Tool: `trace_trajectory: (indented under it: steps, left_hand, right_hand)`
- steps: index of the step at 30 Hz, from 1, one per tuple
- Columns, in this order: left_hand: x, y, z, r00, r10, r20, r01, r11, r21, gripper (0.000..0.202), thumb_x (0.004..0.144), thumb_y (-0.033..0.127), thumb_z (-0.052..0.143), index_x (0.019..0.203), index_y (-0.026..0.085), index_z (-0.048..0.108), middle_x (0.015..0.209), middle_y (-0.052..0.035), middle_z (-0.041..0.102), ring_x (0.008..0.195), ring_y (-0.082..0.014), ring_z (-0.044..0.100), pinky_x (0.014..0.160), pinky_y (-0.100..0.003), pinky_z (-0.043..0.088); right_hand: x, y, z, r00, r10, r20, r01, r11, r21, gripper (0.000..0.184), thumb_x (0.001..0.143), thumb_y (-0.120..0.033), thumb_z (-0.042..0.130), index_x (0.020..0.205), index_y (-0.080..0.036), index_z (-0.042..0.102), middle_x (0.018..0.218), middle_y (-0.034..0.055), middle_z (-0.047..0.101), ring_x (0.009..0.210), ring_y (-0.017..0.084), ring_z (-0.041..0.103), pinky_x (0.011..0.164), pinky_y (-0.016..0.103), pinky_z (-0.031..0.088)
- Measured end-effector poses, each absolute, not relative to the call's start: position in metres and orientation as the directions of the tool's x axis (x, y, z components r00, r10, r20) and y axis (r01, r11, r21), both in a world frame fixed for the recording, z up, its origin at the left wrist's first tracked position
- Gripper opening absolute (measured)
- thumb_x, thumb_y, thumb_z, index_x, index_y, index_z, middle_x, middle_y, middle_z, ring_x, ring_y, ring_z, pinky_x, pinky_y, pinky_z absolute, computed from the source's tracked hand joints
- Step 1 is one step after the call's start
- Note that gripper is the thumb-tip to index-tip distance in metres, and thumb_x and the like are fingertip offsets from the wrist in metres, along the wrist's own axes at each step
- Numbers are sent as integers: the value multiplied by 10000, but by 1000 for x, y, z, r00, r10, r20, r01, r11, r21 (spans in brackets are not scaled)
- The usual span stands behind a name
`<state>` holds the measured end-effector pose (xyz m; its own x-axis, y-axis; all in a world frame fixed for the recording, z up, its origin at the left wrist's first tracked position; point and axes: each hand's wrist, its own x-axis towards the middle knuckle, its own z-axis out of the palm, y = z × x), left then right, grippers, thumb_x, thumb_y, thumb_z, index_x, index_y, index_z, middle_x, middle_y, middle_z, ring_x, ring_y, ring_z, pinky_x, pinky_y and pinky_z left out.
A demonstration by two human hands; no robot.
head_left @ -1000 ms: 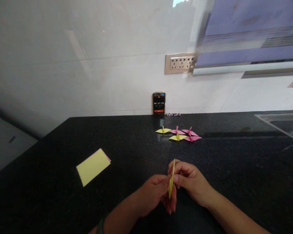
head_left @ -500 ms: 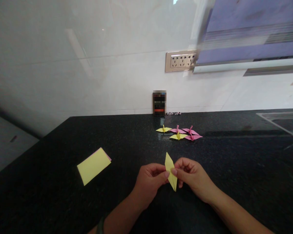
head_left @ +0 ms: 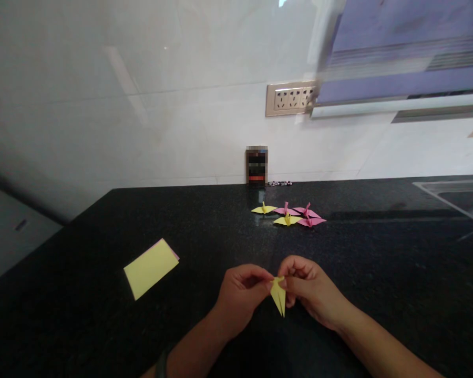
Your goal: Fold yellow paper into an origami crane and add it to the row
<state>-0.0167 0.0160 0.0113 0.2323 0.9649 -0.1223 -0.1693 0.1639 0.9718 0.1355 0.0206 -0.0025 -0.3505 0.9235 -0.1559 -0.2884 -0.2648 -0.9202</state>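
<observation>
Between my two hands is a piece of folded yellow origami paper (head_left: 278, 298), its two narrow points directed down toward me. My left hand (head_left: 242, 291) pinches its upper left corner between thumb and fingers. On the opposite corner, my right hand (head_left: 309, 289) is closed with thumb and fingertips, the other fingers curled. The upper part of the paper is folded over, and the fingertips partly hide it. Beyond my hands, several finished paper cranes, yellow (head_left: 287, 220) and pink (head_left: 310, 222), stand close together on the black countertop (head_left: 205, 226).
To the left lies a stack of yellow paper (head_left: 152, 269) with a pink edge showing beneath. A phone-like device (head_left: 256, 167), its screen blurred, leans against the wall beside a beaded strap (head_left: 279, 184). A metal-edged sink (head_left: 453, 190) is at far right, below wall sockets (head_left: 294, 98).
The upper point of the yellow paper stood up before; now it is folded down, so the piece looks shorter. My hands have barely moved and keep their pinch.
</observation>
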Motion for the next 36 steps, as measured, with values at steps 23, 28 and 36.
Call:
trace_trajectory:
  steps: [23,28,36]
  left_hand:
    - [-19,17,14,292,942,-166,-49,188,981,206,689,289,574,766,121,665,648,-46,641,582,-124,545,560,-220,410]
    - [-19,18,10,212,964,-164,-58,180,982,143,630,260,635,695,134,655,634,-29,636,586,-126,549,557,-216,408]
    - [-17,17,8,302,935,-187,-123,232,965,186,619,264,648,738,122,646,654,-34,631,599,-124,547,580,-226,409]
  right_hand:
    - [140,22,5,-280,957,77,-42,68,-997,120,755,-216,527,869,-192,558,721,14,542,607,118,523,568,253,430]
    - [137,22,5,-310,951,0,13,4,-1000,133,712,-259,593,797,-163,560,633,-14,524,512,83,464,484,204,381]
    - [137,21,5,-275,961,23,118,57,-991,190,765,-328,516,771,-160,607,630,1,533,524,95,477,499,213,389]
